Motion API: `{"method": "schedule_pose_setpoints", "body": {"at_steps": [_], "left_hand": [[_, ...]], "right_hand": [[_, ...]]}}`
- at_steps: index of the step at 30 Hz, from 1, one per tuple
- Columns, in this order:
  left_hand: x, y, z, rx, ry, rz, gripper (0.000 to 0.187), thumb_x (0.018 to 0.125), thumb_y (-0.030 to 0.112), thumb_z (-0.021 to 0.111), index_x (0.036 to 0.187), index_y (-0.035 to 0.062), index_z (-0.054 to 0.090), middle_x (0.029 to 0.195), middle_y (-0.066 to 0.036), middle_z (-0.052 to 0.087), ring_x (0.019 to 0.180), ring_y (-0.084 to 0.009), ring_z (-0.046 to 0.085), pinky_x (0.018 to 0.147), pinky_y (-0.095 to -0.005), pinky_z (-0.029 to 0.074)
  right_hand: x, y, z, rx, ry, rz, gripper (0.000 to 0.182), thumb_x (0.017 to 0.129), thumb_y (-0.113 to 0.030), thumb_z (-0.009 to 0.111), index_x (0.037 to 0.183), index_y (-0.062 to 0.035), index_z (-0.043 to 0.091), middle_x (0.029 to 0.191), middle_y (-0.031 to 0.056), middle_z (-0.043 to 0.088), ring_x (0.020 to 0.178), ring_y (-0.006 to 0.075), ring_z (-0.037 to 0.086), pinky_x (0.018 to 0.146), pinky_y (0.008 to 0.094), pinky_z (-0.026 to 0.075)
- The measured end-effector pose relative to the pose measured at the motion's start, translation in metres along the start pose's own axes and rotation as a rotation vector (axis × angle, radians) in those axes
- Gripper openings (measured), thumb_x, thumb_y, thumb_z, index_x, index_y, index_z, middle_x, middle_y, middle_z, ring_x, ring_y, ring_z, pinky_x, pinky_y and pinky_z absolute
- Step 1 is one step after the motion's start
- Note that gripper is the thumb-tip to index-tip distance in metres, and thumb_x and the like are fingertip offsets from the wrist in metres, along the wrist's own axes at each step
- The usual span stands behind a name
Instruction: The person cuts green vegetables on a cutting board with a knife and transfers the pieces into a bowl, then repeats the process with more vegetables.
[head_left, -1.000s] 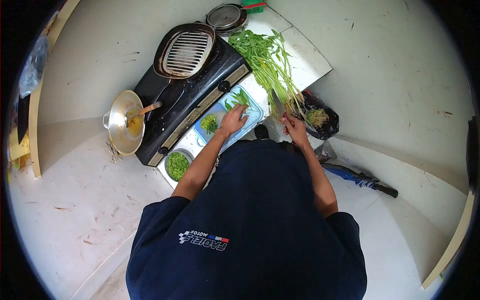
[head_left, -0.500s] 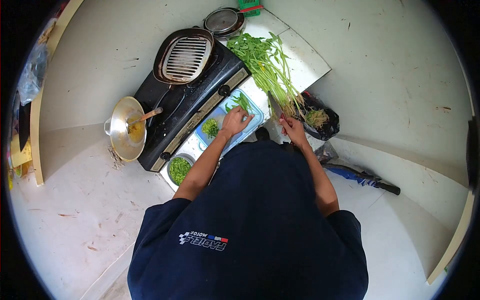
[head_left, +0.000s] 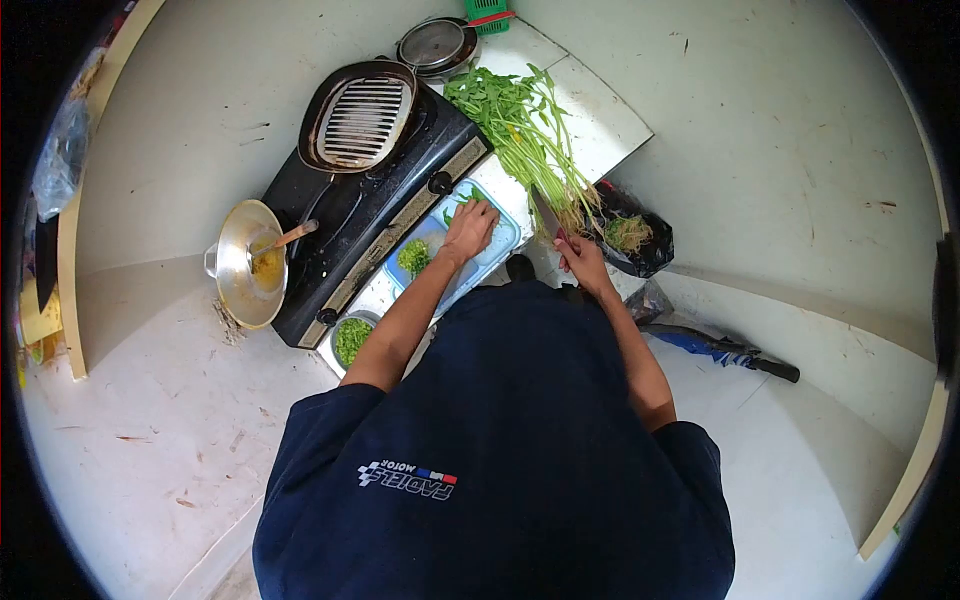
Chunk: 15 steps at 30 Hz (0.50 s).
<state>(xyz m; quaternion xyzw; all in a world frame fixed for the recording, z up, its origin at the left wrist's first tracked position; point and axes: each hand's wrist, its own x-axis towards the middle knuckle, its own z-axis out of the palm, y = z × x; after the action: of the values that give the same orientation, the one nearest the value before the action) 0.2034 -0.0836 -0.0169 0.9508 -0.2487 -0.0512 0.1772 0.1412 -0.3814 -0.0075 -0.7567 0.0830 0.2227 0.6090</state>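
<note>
My left hand (head_left: 472, 230) lies over the blue cutting board (head_left: 503, 247), its fingers curled down on some green leaves (head_left: 468, 193) that they partly cover. A small heap of chopped greens (head_left: 413, 257) sits lower on the same board. In my right hand (head_left: 584, 264) is a knife (head_left: 545, 212) with a reddish handle, gripped off the board's right side. The blade points up and left, near the root ends of a large bunch of leafy greens (head_left: 525, 130) lying on the white counter.
A black stove (head_left: 400, 200) carries a ridged grill pan (head_left: 358, 115). To its left is a metal pan (head_left: 240, 285) with a wooden-handled utensil. A bowl of chopped greens (head_left: 352, 340) stands below the board. At right, a black bag (head_left: 655, 255) holds root trimmings; a strainer (head_left: 432, 44) sits behind.
My left hand has shifted slightly up on the board and its fingers have drawn in over the leaves. The knife stays in my right hand, and the whole view has moved slightly.
</note>
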Motion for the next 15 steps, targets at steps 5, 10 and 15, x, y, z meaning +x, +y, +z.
{"method": "schedule_pose_setpoints", "body": {"at_steps": [5, 10, 15], "left_hand": [[0.009, -0.001, 0.002, 0.049, 0.132, 0.087, 0.020, 0.085, 0.009, 0.068, 0.105, 0.0122, 0.072, 0.108, -0.005, 0.066, 0.107, -0.0276, 0.058, 0.090, -0.0454, 0.044], [0.012, -0.001, 0.007, 0.162, 0.073, 0.115, 0.024, 0.083, 0.011, 0.070, 0.107, 0.0136, 0.075, 0.107, -0.003, 0.068, 0.107, -0.0257, 0.058, 0.092, -0.0455, 0.043], [0.003, -0.004, 0.008, 0.199, 0.079, 0.123, 0.024, 0.083, 0.012, 0.070, 0.106, 0.0162, 0.077, 0.105, -0.002, 0.069, 0.106, -0.0240, 0.057, 0.093, -0.0439, 0.042]], "right_hand": [[0.002, 0.006, 0.000, -0.010, 0.016, 0.008, 0.041, 0.102, -0.037, 0.068, 0.097, 0.0038, 0.070, 0.071, 0.0074, 0.068, 0.064, 0.0127, 0.066, 0.062, 0.0318, 0.052], [0.000, 0.004, 0.002, -0.013, 0.025, 0.007, 0.041, 0.102, -0.036, 0.069, 0.099, 0.0041, 0.070, 0.071, 0.0075, 0.068, 0.064, 0.0133, 0.066, 0.061, 0.0319, 0.051], [-0.001, 0.009, 0.000, -0.002, 0.012, 0.012, 0.041, 0.102, -0.036, 0.069, 0.101, 0.0041, 0.070, 0.073, 0.0077, 0.069, 0.064, 0.0134, 0.066, 0.062, 0.0318, 0.052]]}}
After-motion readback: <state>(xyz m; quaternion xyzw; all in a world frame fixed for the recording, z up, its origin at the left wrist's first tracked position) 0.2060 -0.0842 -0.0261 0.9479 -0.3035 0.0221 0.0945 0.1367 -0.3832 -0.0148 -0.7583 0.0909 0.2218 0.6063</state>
